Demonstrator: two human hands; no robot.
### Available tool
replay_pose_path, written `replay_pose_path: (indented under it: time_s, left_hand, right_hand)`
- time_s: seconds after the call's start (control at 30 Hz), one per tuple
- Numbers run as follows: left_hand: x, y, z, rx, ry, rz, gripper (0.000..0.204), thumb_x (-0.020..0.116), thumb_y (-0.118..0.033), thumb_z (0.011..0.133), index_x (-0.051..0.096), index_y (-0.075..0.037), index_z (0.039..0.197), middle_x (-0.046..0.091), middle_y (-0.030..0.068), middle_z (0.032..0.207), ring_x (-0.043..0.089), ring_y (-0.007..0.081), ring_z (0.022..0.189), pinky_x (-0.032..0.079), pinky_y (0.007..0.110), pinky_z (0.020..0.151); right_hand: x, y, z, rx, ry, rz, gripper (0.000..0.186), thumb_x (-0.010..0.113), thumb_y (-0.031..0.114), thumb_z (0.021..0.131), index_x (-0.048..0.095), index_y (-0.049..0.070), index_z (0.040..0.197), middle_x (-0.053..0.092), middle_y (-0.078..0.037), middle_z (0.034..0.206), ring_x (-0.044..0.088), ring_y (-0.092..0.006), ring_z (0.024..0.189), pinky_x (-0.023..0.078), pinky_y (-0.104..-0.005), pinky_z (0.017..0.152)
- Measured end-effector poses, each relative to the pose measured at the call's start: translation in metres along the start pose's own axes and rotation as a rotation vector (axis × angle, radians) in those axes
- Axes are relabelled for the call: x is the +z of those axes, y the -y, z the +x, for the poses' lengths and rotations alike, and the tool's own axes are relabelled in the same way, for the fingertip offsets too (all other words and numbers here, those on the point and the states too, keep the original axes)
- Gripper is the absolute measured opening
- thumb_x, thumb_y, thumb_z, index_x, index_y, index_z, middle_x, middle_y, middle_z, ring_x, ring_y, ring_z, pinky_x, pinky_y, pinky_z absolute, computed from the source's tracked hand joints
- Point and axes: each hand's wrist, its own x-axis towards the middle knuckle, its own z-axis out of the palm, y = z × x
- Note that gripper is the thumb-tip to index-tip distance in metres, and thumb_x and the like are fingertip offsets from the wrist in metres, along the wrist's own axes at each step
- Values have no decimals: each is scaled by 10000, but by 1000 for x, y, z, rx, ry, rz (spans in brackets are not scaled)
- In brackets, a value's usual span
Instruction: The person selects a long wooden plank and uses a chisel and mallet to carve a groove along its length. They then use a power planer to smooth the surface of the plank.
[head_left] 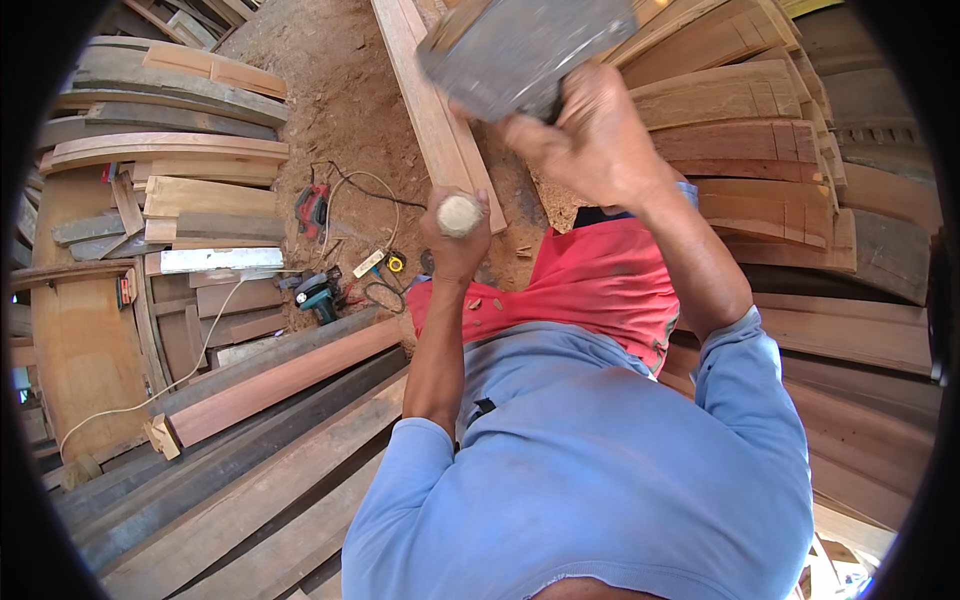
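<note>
My right hand (612, 150) is raised at the upper centre, its fingers wrapped round the handle of a mallet (525, 55) with a large dark grey block head. Motion blurs both mallet and hand. Lower and to the left, my left hand (455, 255) grips a chisel (459, 215) upright. Only the pale round butt of its handle shows; the blade is hidden below my fist. Under that hand lies a long pale wooden board (428, 110), running away from me. The mallet head is above and apart from the chisel.
On the dusty ground to the left lie a red power tool (312, 208), a teal power tool (318, 298), a white power strip (369, 263), a yellow tape measure (396, 262) and loose cords. Stacked planks (200, 200) line the left, more boards (740, 150) the right.
</note>
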Motion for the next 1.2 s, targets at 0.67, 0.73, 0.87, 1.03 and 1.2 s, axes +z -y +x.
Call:
replay_pose_path:
  time_s: [0.67, 0.73, 0.87, 1.03, 1.2]
  left_hand:
    - [-5, 39, -6, -112, 262, 391, 903, 876, -392, 732, 436, 36, 1394, 471, 299, 1422, 461, 461, 1319, 366, 499, 1106]
    - [-23, 115, -2, -498, 198, 418, 1008, 871, -438, 745, 342, 64, 1441, 505, 322, 1383, 513, 458, 1285, 423, 486, 1079]
    - [-7, 138, 4, -819, 290, 229, 1047, 866, -446, 729, 275, 69, 1423, 542, 374, 1332, 593, 467, 1216, 494, 479, 1028]
    - [10, 136, 10, -680, 407, 443, 1019, 850, -415, 712, 271, 74, 1393, 599, 364, 1259, 641, 445, 1163, 523, 455, 991]
    - [-17, 168, 8, -638, 446, 389, 983, 867, -378, 735, 306, 100, 1385, 602, 334, 1274, 630, 407, 1179, 513, 442, 1001]
  right_hand:
    - [-14, -92, -135, 917, -53, 731, 501, 807, 376, 824, 619, 7, 1106, 687, -70, 884, 604, -120, 742, 503, -260, 672]
    - [-35, -96, -143, 971, -214, 708, 466, 803, 370, 830, 648, 10, 1084, 673, -37, 861, 595, -104, 741, 493, -257, 660]
    - [-61, -129, -168, 904, -376, 863, 274, 787, 272, 891, 635, 69, 998, 656, -38, 814, 579, -84, 669, 471, -232, 599]
    - [-63, -160, -197, 799, -461, 1138, 235, 662, 303, 1006, 567, 89, 1008, 641, -95, 897, 547, -134, 641, 446, -278, 575]
    - [-60, -166, -196, 710, -384, 1261, 232, 597, 319, 1044, 535, 97, 1018, 617, -110, 952, 520, -143, 677, 426, -275, 623]
